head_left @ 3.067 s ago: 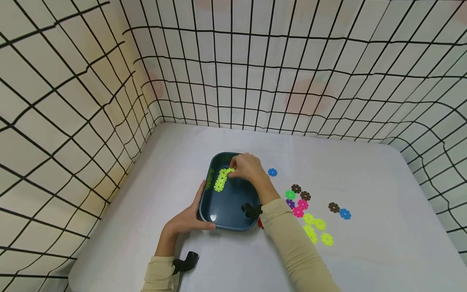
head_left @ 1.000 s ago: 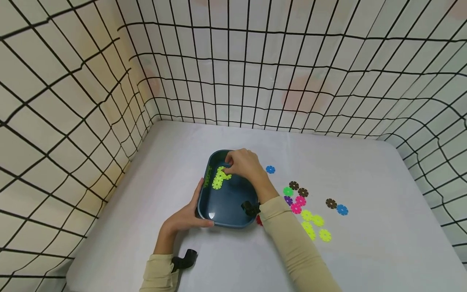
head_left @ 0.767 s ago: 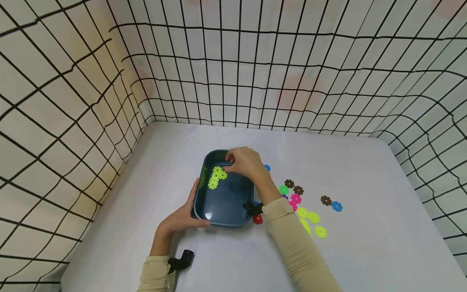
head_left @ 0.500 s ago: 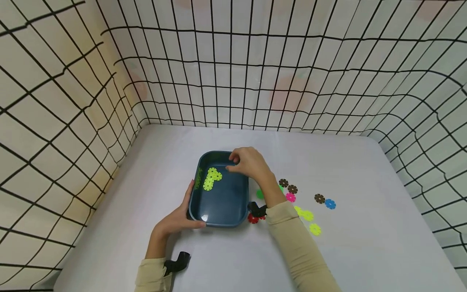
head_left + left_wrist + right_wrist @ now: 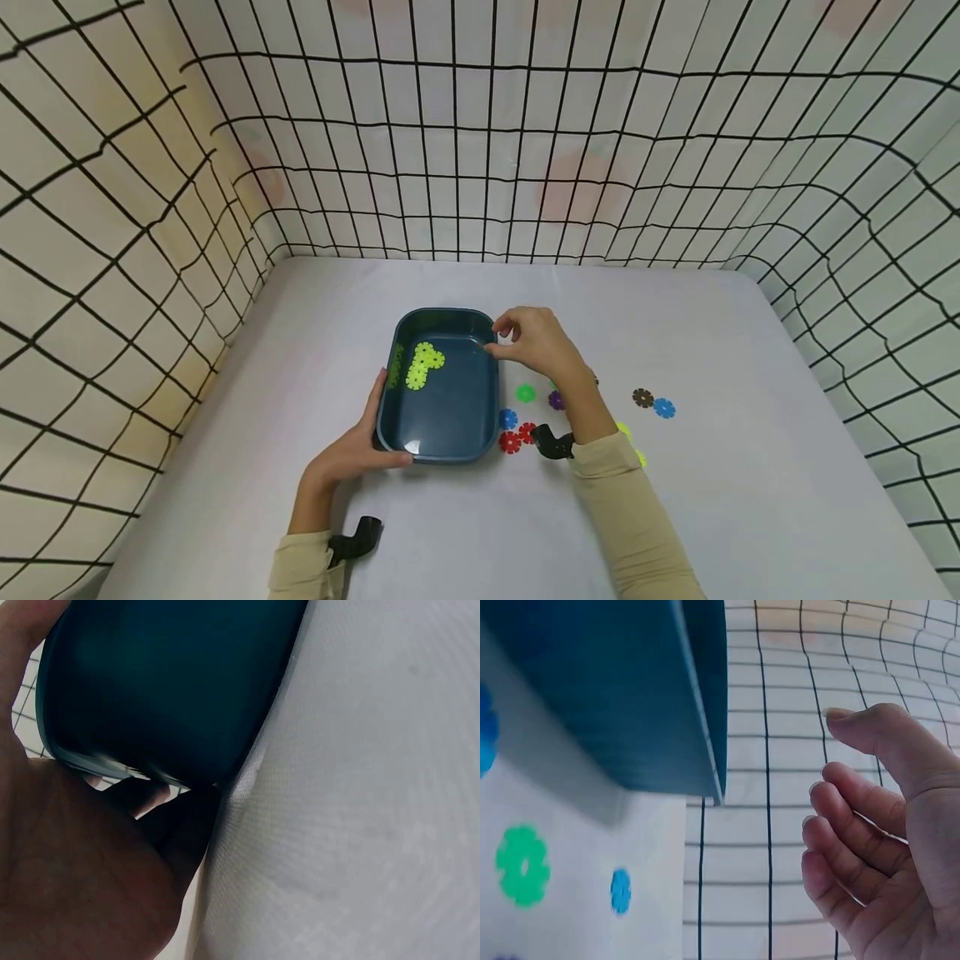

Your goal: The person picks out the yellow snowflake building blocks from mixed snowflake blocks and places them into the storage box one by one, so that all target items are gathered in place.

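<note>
A dark blue tray [image 5: 450, 417] stands on the white table, with several yellow-green notched discs [image 5: 417, 377] lying overlapped in its left part. My left hand [image 5: 348, 454] grips the tray's near left corner, thumb along the front rim and fingers along the left side. In the left wrist view, the palm lies close against the tray wall [image 5: 172, 682]; part of the fingers is in shadow. My right hand [image 5: 543, 342] is raised at the tray's right rim, thumb apart from loosely bent fingers. Nothing is between them in the right wrist view, where the tray [image 5: 622, 697] is at upper left.
Right of the tray lie red discs [image 5: 510, 442], a blue disc [image 5: 508, 419], a green disc [image 5: 526, 392] and a purple disc [image 5: 557, 401]. Farther right are a brown disc [image 5: 642, 398] and another blue disc [image 5: 664, 407]. My right forearm covers others. Black wire mesh [image 5: 487, 129] surrounds the table.
My right hand has let go of a yellow-green disc in the tray and moved right to the rim. The disc now lies with the others. My left hand keeps its hold.
</note>
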Demonstrator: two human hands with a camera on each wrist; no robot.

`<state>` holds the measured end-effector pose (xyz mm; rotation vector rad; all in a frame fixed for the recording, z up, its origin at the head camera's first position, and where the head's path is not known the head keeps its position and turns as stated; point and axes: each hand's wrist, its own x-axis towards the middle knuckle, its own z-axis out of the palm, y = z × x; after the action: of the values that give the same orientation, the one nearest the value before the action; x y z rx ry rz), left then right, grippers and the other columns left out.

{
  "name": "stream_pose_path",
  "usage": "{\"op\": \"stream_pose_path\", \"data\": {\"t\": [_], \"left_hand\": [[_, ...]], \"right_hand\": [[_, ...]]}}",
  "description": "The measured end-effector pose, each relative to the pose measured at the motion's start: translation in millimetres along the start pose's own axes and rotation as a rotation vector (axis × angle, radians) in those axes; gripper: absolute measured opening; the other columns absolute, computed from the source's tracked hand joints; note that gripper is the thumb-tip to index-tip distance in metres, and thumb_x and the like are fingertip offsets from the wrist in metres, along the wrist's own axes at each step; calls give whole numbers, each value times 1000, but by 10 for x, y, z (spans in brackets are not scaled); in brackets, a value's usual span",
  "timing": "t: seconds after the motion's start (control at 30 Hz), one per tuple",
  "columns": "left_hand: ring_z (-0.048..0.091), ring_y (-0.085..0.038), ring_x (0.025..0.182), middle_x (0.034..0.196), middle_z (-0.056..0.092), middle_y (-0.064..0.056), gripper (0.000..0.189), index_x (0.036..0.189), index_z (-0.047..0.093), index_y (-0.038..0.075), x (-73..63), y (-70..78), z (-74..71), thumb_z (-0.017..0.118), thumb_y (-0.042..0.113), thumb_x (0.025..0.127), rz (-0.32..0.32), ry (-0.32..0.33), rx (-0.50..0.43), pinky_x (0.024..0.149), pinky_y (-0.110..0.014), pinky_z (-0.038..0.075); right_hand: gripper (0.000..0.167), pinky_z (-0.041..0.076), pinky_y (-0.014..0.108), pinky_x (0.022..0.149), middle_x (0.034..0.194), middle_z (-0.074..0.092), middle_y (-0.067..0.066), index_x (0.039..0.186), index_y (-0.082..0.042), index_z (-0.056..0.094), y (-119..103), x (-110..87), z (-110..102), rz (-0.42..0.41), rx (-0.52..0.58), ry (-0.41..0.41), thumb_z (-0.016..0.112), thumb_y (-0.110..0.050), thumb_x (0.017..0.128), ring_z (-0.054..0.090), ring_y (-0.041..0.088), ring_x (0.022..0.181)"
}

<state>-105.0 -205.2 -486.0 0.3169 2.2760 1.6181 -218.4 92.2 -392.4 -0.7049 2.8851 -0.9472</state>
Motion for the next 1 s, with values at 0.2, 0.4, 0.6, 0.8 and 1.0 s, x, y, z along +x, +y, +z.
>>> {"op": "stream_pose_path", "data": {"t": [0.2, 0.4, 0.6, 0.8, 1.0], "left_hand": [[2, -41, 147, 163, -16, -10, 129, 153, -19, 36, -6, 14, -2, 82, 31, 72, -3, -3, -11, 111, -66, 25], [2, -43, 147, 163, -16, -11, 130, 153, -19, 35, 0, 10, 2, 82, 27, 73, 4, 2, -5, 110, -67, 24], [1, -44, 146, 163, -18, -13, 130, 153, -20, 31, -3, 6, 15, 82, 27, 73, 19, 2, 10, 109, -70, 23], [-4, -44, 148, 162, -20, -12, 131, 153, -20, 31, -8, 6, 22, 82, 25, 72, 19, 7, 5, 110, -71, 19], [-5, -43, 148, 162, -21, -9, 130, 153, -21, 30, 0, 8, 33, 81, 22, 73, 36, 4, 12, 110, -72, 16]], "right_hand": [[30, 50, 30, 72, 92, 71, 9, 101, -7, 73, 181, -275, -89, 3, 47, 73, 79, -27, 80, 59, 20, 83], [29, 50, 28, 69, 90, 70, 10, 100, -7, 72, 335, -536, -151, 18, 43, 143, 81, -25, 79, 58, 21, 81], [29, 52, 25, 70, 89, 70, 10, 101, -6, 71, 546, -787, -183, 103, 79, 151, 81, -24, 79, 59, 18, 79], [32, 52, 27, 75, 94, 71, 8, 105, -4, 70, 796, -1067, -172, 191, 134, 135, 80, -23, 80, 61, 21, 86], [31, 51, 28, 75, 95, 70, 7, 105, -6, 71, 1030, -1331, -133, 263, 141, 135, 79, -25, 81, 58, 19, 86]]}}
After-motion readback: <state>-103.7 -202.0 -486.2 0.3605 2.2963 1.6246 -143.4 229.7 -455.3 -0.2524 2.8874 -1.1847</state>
